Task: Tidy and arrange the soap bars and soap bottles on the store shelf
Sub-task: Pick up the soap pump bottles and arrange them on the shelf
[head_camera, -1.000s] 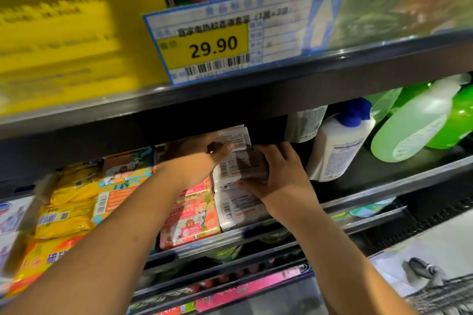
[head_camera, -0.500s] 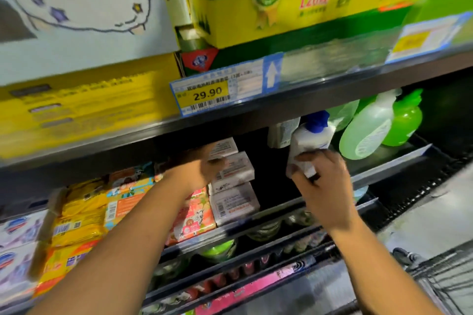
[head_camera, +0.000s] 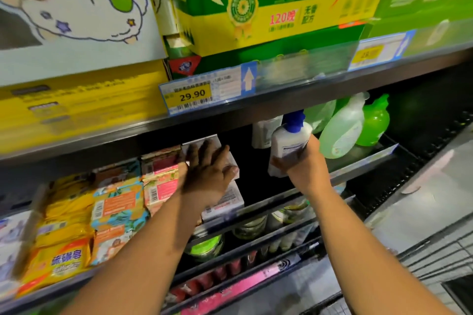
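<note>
The left hand (head_camera: 207,172) lies flat with fingers spread against the stack of white soap boxes (head_camera: 226,201) on the middle shelf (head_camera: 363,162), just right of the pink bars (head_camera: 160,178). The right hand (head_camera: 305,170) is wrapped round the lower body of a white bottle (head_camera: 288,144) with a blue cap, holding it tilted in the dark gap between the boxes and the green bottles (head_camera: 341,132). A 29.90 tag (head_camera: 195,96) hangs above.
</note>
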`<move>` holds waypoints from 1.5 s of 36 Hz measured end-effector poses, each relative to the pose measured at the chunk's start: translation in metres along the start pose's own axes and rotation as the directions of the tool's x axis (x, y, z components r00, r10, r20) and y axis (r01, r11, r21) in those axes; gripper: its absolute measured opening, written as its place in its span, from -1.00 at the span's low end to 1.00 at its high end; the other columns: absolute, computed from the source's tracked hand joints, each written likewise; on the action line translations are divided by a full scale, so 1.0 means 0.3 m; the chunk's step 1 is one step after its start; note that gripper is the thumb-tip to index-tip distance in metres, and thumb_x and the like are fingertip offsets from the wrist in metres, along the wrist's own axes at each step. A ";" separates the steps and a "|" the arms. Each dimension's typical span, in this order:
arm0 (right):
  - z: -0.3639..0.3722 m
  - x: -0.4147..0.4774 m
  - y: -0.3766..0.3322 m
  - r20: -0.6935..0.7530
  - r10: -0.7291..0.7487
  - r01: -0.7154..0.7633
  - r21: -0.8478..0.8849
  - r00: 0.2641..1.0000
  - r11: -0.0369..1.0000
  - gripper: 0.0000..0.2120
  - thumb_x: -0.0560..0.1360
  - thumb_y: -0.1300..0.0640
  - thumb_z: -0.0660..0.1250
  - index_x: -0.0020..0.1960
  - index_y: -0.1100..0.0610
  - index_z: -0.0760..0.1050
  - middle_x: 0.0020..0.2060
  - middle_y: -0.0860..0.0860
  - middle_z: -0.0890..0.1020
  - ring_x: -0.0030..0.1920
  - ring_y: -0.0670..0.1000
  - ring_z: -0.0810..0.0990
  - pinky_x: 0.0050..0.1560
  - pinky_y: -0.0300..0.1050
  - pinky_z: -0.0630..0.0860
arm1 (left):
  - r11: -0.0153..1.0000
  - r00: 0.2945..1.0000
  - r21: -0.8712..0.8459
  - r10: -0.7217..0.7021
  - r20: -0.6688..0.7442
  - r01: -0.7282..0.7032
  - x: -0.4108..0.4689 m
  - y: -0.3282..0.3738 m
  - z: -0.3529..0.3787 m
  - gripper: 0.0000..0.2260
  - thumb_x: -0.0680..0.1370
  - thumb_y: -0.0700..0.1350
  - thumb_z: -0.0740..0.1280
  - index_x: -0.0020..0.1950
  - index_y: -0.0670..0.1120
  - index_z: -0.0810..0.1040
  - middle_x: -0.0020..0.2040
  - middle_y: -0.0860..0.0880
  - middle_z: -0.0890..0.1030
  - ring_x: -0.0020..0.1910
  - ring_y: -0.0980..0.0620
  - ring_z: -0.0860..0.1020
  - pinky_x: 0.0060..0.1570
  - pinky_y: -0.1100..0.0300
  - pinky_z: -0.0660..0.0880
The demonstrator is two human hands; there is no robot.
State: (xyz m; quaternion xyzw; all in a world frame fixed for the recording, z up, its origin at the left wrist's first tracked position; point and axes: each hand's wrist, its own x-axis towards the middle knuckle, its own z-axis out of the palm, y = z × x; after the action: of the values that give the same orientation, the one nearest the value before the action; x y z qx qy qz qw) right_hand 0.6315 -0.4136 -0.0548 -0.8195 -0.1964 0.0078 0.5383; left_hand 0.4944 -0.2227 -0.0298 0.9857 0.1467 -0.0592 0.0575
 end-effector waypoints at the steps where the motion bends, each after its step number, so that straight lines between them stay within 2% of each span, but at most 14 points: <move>1: 0.004 -0.003 0.000 -0.018 -0.007 0.007 -0.006 1.000 1.000 -0.33 0.25 0.11 0.65 0.27 0.12 0.46 0.04 0.01 0.66 0.01 -0.02 0.62 -0.02 -0.21 0.57 | 1.000 1.000 -0.002 -0.011 0.016 0.011 -0.008 0.009 -0.010 -0.24 0.51 0.31 -0.35 0.64 -0.01 -0.06 0.64 -0.08 -0.16 0.59 -0.11 -0.30 0.51 -0.14 -0.30; 3: 0.010 -0.009 -0.004 -0.048 -0.012 0.011 -0.019 0.999 1.000 -0.40 0.26 0.08 0.66 0.21 0.08 0.49 -0.01 -0.03 0.68 -0.01 -0.02 0.65 -0.04 -0.12 0.58 | 1.000 0.998 -0.013 -0.015 0.064 0.016 -0.014 0.015 -0.020 -0.42 0.67 0.22 -0.19 0.64 -0.01 -0.02 0.63 -0.08 -0.20 0.58 -0.15 -0.29 0.51 -0.13 -0.32; 6: 0.002 -0.025 -0.018 -0.060 0.021 -0.022 -0.021 0.998 1.000 -0.42 0.27 0.08 0.66 0.19 0.05 0.47 -0.05 -0.08 0.65 -0.07 -0.05 0.62 -0.10 -0.20 0.46 | 1.000 0.999 -0.023 -0.010 0.047 0.011 -0.001 -0.003 0.001 -0.28 0.56 0.33 -0.31 0.63 0.03 0.06 0.64 -0.09 -0.15 0.58 -0.18 -0.29 0.51 -0.14 -0.31; 8: -0.013 -0.041 -0.038 -0.061 0.057 -0.058 -0.023 0.996 0.998 -0.35 0.26 0.08 0.67 0.24 0.08 0.42 -0.08 -0.14 0.60 -0.06 -0.06 0.58 -0.15 -0.30 0.41 | 0.990 0.999 -0.137 -0.035 -0.007 0.033 0.000 -0.003 0.002 -0.43 0.66 0.25 -0.06 0.62 0.02 0.12 0.64 -0.08 -0.04 0.61 -0.11 -0.21 0.52 0.01 -0.29; 11: -0.039 -0.065 -0.071 -0.041 0.076 -0.076 -0.008 0.996 0.997 -0.29 0.24 0.08 0.68 0.28 0.06 0.39 -0.09 -0.28 0.54 -0.06 -0.11 0.57 -0.10 -0.32 0.40 | 0.930 0.990 -0.365 -0.077 -0.122 0.028 -0.021 0.011 -0.026 -0.55 0.67 0.05 0.23 0.55 0.02 0.31 0.60 -0.08 0.17 0.60 -0.01 0.03 0.43 0.29 -0.03; 17: -0.129 -0.148 -0.176 0.018 -0.008 0.005 0.155 1.000 0.988 -0.34 0.26 0.12 0.68 0.21 -0.04 0.38 0.01 -0.25 0.59 -0.04 -0.42 0.54 -0.10 -0.50 0.44 | 0.881 0.977 -0.456 0.032 -0.209 -0.126 -0.121 0.087 -0.092 -0.63 0.62 -0.04 0.31 0.43 0.13 0.46 0.44 0.11 0.42 0.33 0.10 0.45 0.34 0.26 0.33; 21: -0.150 -0.233 -0.191 0.077 -0.009 -0.014 0.297 0.997 0.955 -0.31 0.19 0.05 0.69 0.16 -0.11 0.37 0.05 -0.11 0.64 0.05 -0.18 0.64 -0.03 -0.25 0.58 | 0.635 0.981 -0.748 0.093 -0.172 -0.192 -0.229 0.170 -0.114 -0.56 0.60 0.00 0.35 0.38 0.41 0.37 0.30 0.22 0.54 0.11 0.24 0.52 0.27 0.21 0.47; 24: -0.150 -0.302 -0.189 0.150 0.024 -0.074 0.337 0.988 0.939 -0.29 0.15 -0.03 0.64 0.19 -0.05 0.38 0.00 -0.04 0.67 -0.01 -0.10 0.67 -0.15 -0.21 0.60 | 0.463 0.973 -0.858 0.158 -0.166 -0.222 -0.280 0.203 -0.090 -0.53 0.59 -0.03 0.39 0.41 0.36 0.37 0.31 0.29 0.53 0.28 0.26 0.51 0.30 0.14 0.49; 28: -0.157 -0.371 -0.169 0.270 0.138 -0.216 0.289 0.953 0.933 -0.24 0.13 -0.22 0.62 0.22 0.02 0.45 -0.01 0.01 0.70 0.00 0.08 0.70 -0.06 0.15 0.67 | 0.315 0.981 -0.940 0.175 -0.080 -0.133 -0.329 0.235 -0.059 -0.57 0.58 -0.05 0.37 0.39 0.27 0.38 0.23 0.30 0.59 0.21 0.23 0.58 0.18 0.26 0.53; 34: -0.209 -0.437 -0.188 0.337 0.260 -0.281 0.016 0.905 0.959 -0.28 0.09 -0.37 0.55 0.12 -0.05 0.48 -0.05 -0.11 0.70 -0.09 -0.14 0.68 -0.07 -0.10 0.62 | 0.176 0.993 -0.983 0.089 0.075 0.058 -0.391 0.262 0.012 -0.65 0.60 -0.20 0.34 0.37 0.00 0.49 0.15 0.09 0.68 0.15 0.13 0.63 0.09 0.23 0.56; 40: -0.228 -0.498 -0.229 0.476 0.203 -0.310 0.158 0.856 0.938 -0.79 0.47 0.04 0.49 0.08 0.03 0.63 -0.03 0.00 0.74 -0.02 0.03 0.72 0.07 -0.01 0.61 | 0.104 0.987 -0.987 0.084 0.136 0.127 -0.445 0.261 0.023 -0.65 0.62 -0.25 0.30 0.38 0.03 0.50 0.21 0.01 0.66 0.21 0.01 0.62 0.25 0.02 0.52; 44: -0.231 -0.534 -0.246 0.477 0.220 -0.332 0.166 0.851 0.928 -0.73 0.49 -0.01 0.44 0.15 0.03 0.65 0.04 -0.01 0.73 0.00 -0.03 0.71 0.00 -0.09 0.57 | 0.057 0.985 -0.990 0.109 0.137 0.131 -0.471 0.245 0.023 -0.63 0.59 -0.29 0.33 0.38 -0.04 0.49 0.16 -0.03 0.68 0.14 0.00 0.65 0.06 0.18 0.59; 46: -0.224 -0.550 -0.254 0.480 0.241 -0.382 0.219 0.844 0.898 -0.72 0.51 0.04 0.42 0.19 0.11 0.64 0.05 0.05 0.73 0.05 0.08 0.72 0.09 0.04 0.61 | 0.018 0.986 -0.991 0.097 0.137 0.136 -0.484 0.225 0.015 -0.63 0.57 -0.29 0.35 0.34 -0.03 0.50 0.11 -0.03 0.70 0.08 0.02 0.68 -0.05 0.27 0.58; 54: -0.172 -0.624 -0.338 0.451 0.232 -0.374 0.257 0.862 0.891 -0.72 0.63 0.19 0.26 0.29 0.03 0.57 0.10 0.00 0.72 0.08 0.03 0.71 -0.02 -0.18 0.59 | -0.019 0.986 -0.987 0.032 0.161 0.162 -0.533 0.145 -0.008 -0.62 0.57 -0.31 0.37 0.26 0.11 0.56 0.05 0.01 0.70 0.08 -0.02 0.68 0.08 -0.05 0.61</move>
State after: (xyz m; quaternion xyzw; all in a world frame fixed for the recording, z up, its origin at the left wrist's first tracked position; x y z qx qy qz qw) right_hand 0.4387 -0.4861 0.0195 -0.7162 -0.1670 0.2980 0.6086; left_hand 0.3556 -0.3089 -0.0019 0.6351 0.1864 -0.0066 0.7495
